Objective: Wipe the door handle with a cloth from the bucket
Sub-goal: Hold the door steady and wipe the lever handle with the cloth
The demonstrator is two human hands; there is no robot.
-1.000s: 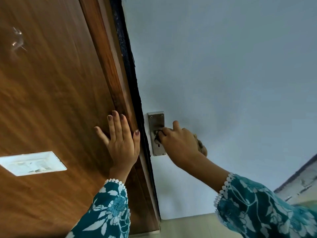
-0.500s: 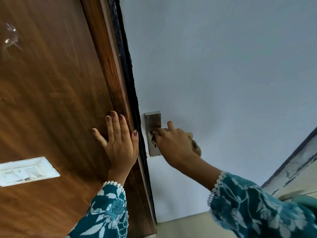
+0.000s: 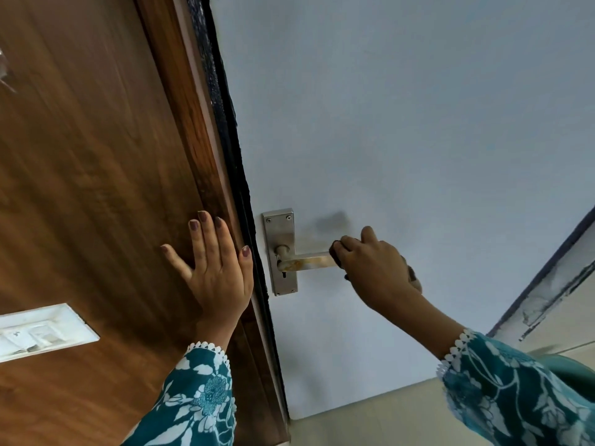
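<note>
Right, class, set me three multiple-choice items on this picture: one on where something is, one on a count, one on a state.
1. Where does the left hand rest?
A. Flat on the brown wooden panel
B. On the lever
C. On the white switch plate

2. How many screws show at the top of the metal backplate?
A. None
B. Two
C. Five

3. What is the right hand doing?
A. Hanging open, away from the door
B. Pressed flat on the pale door
C. Closed around the outer end of the door handle, with a cloth

Answers: 1 A, the palm and spread fingers lie on the wood beside the frame. 2 B, one screw sits in each upper corner. 3 C, the fingers wrap the lever's end and some cloth shows past the hand.
</note>
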